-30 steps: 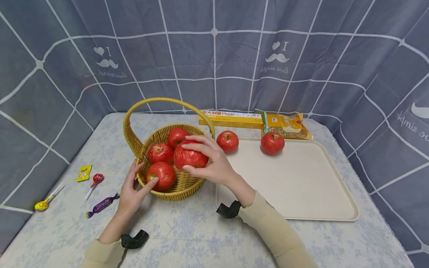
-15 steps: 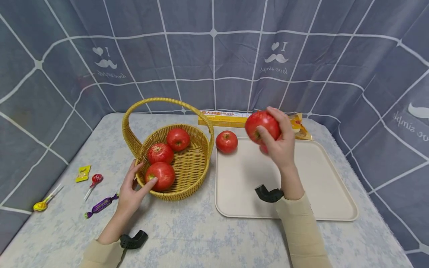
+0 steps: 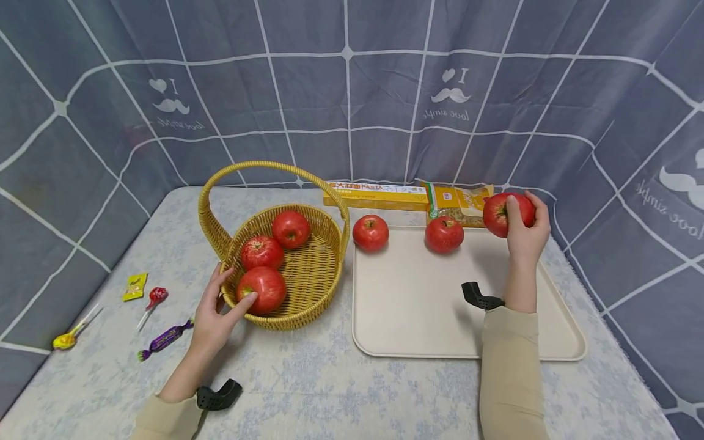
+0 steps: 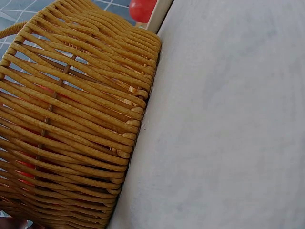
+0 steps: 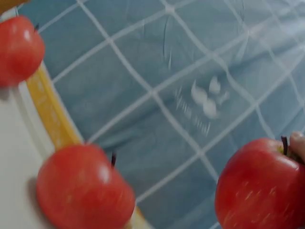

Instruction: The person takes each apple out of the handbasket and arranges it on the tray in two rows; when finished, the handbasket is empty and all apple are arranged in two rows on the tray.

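Note:
My right hand (image 3: 529,229) grips a red apple (image 3: 507,214) above the back right corner of the cream tray (image 3: 418,305); the same apple (image 5: 262,188) fills the lower right of the right wrist view. Two more apples stand along the tray's back edge, a left apple (image 3: 371,233) and a middle apple (image 3: 444,234). The yellow wicker basket (image 3: 316,305) holds three apples, the nearest apple (image 3: 266,290) close to my left thumb. My left hand (image 3: 214,318) holds the basket's left rim, thumb inside and fingers outside. Woven basket side (image 4: 71,114) takes up much of the left wrist view.
A yellow pasta box (image 3: 379,198) and a yellow food packet (image 3: 459,205) lie behind the tray. To the left are a purple wrapped candy (image 3: 166,338), a red lollipop (image 3: 157,296), a yellow lollipop (image 3: 66,340) and a yellow sachet (image 3: 135,286). A blue curtain encloses the table.
My right hand has lifted an apple out of the basket and carried it rightward across the tray to its back right corner. My left hand stays on the basket rim.

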### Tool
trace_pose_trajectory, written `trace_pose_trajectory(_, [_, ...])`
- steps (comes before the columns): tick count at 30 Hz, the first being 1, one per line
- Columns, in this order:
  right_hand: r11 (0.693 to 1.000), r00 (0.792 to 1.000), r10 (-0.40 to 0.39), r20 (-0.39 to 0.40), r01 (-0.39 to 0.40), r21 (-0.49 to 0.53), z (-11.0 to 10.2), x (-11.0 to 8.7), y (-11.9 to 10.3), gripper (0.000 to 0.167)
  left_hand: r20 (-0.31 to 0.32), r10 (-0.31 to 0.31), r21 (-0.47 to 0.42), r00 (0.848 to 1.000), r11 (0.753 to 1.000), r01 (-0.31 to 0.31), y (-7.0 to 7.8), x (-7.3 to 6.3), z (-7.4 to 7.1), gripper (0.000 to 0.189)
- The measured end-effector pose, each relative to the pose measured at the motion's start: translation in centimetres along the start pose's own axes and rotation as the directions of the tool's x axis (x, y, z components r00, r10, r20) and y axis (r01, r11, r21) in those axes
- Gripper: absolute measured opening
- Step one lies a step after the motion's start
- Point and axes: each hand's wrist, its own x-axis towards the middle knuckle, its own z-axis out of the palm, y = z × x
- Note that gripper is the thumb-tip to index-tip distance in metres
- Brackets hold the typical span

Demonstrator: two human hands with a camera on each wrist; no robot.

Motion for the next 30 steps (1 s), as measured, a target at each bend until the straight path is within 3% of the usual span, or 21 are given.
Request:
trace_pose_trajectory(5, [0.991,0.99,0.132,-0.057,-0.134,-0.03,-0.6,1.0,2.3,0.044,0.002,-0.007,-0.001,1.0,1.0,0.007,-0.1,0.0,0.0,0.069])
trace_pose_trajectory(10, [0.956,0.978,0.185,-0.094,-0.201,-0.213,-1.0,1.6,4.7,0.051,0.006,-0.013,0.003,1.0,1.0,0.013,-0.1,0.1,0.0,0.07])
trace_pose_trajectory(18, [0.863,0.975,0.221,0.001,-0.195,-0.466,-1.5,1.9,6.9,0.058,0.006,-0.022,-0.006,1.0,1.0,0.022,0.0,0.0,0.0,0.07])
trace_pose_trajectory(22, [0.856,0.969,0.244,0.041,-0.195,-0.478,-1.7,2.0,7.0,0.06,0.005,-0.02,-0.007,1.0,1.0,0.02,-0.1,0.1,0.0,0.07])
trace_pose_trajectory(26, [0.856,0.944,0.315,0.099,-0.238,-0.459,-1.9,2.3,6.7,0.066,0.004,-0.02,-0.005,1.0,1.0,0.02,-0.2,0.1,0.0,0.07])
trace_pose_trajectory(30, [0.843,0.894,0.419,0.159,-0.318,-0.434,-2.2,2.3,6.4,0.082,0.005,-0.017,0.003,1.0,1.0,0.017,0.0,0.1,0.0,0.07])
